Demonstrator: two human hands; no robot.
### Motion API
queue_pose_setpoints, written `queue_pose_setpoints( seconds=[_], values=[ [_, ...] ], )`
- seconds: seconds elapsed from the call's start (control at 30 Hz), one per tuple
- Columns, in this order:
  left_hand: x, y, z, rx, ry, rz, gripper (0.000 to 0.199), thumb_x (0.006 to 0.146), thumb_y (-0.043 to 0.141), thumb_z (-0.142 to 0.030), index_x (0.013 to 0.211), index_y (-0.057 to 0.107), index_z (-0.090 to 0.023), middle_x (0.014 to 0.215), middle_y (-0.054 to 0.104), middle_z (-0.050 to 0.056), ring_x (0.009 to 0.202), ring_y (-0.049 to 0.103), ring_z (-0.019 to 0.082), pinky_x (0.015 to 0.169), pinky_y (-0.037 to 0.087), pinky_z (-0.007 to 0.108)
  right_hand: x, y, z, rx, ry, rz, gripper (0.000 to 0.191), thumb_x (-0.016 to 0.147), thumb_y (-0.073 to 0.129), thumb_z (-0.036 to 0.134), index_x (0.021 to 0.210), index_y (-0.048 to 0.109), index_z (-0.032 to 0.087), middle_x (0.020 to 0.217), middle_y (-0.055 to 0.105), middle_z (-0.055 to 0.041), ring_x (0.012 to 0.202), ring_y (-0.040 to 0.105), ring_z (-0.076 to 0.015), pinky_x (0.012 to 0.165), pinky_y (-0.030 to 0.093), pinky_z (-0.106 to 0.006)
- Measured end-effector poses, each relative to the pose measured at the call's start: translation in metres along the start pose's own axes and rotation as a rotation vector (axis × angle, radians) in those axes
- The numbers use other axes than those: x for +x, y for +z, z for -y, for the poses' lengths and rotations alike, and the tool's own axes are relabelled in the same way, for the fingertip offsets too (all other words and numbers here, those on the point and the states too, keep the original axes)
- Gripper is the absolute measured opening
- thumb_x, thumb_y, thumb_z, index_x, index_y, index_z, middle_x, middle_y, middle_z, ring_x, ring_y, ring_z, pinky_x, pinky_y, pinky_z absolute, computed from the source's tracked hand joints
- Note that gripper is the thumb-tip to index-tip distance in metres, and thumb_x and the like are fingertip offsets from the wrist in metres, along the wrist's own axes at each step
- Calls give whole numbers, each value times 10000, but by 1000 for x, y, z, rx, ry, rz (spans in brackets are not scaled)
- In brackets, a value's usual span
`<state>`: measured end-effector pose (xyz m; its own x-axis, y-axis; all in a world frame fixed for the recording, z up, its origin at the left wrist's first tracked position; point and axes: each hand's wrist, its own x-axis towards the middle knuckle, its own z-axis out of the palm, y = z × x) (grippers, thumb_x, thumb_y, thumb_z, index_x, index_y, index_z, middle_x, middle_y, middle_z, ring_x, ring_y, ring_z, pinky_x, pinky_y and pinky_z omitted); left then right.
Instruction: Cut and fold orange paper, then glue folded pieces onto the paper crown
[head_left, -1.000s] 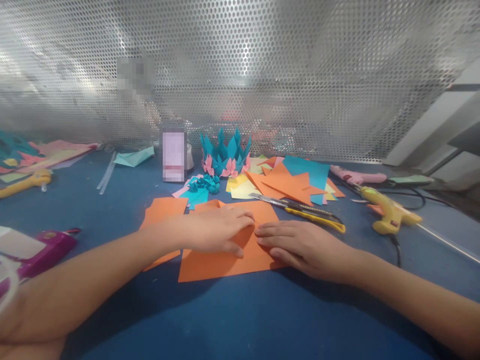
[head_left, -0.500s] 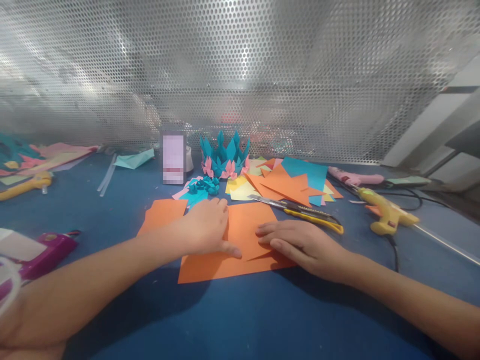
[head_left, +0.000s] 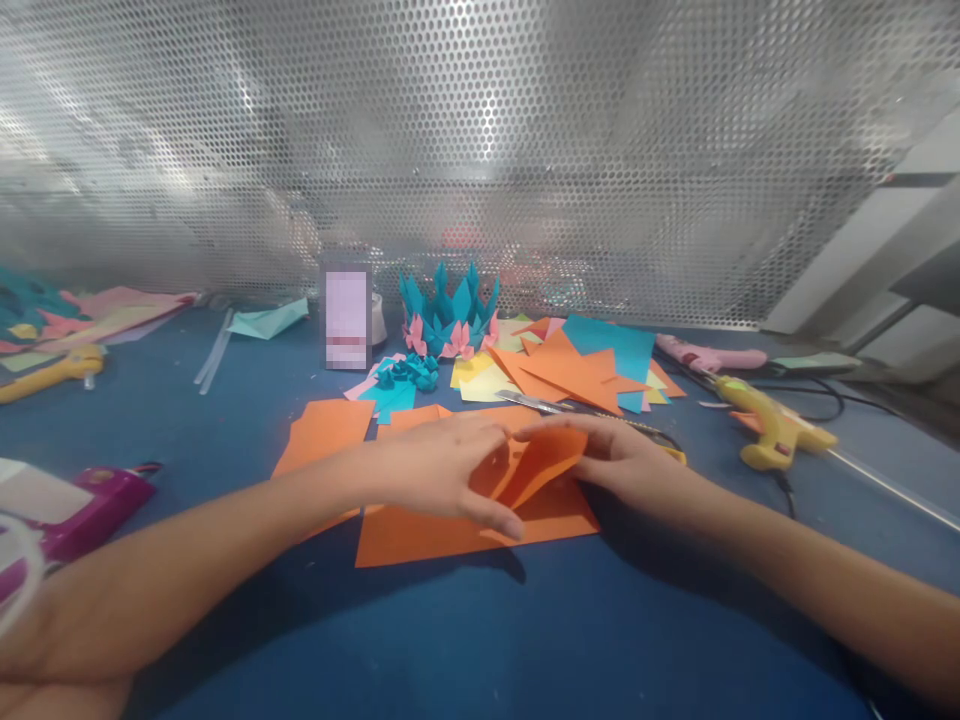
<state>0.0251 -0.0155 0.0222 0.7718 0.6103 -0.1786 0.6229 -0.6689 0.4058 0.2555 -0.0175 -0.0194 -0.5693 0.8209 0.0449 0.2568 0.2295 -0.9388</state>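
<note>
Head view: right hand (head_left: 637, 458) pinches an orange paper flap (head_left: 553, 458), left hand's (head_left: 424, 465) fingers wide beside it, orange sheet (head_left: 427, 540) under both; uneven pull could skew the crease.

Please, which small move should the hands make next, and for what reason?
I would probably bring the left hand in to steady the raised orange paper. That paper stands up and curves in the right hand, while the left fingers and thumb are spread open close beside it, above the flat orange paper.
</note>
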Motion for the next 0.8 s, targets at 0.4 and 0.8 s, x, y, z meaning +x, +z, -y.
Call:
queue_pose_setpoints(
  seconds=[0.4,0.8],
  values=[
    [-6,14,-28,-53,-33,-427,87,818,468,-223,806,544,-183,767,590,17,686,521,147,584,382,266,-1,4,7,134,-71,-297,310,725,693,437,921,661,199,872,712,-43,782,663,-181,734,553,-317],
    [18,22,-10,-1652,-357,-415,203,759,671,-274,910,615,-149,939,663,77,794,637,170,760,491,319,-9,1,13,456,309,-52,309,734,690,446,890,705,180,860,721,-67,750,672,-182,694,510,-291]
  ],
)
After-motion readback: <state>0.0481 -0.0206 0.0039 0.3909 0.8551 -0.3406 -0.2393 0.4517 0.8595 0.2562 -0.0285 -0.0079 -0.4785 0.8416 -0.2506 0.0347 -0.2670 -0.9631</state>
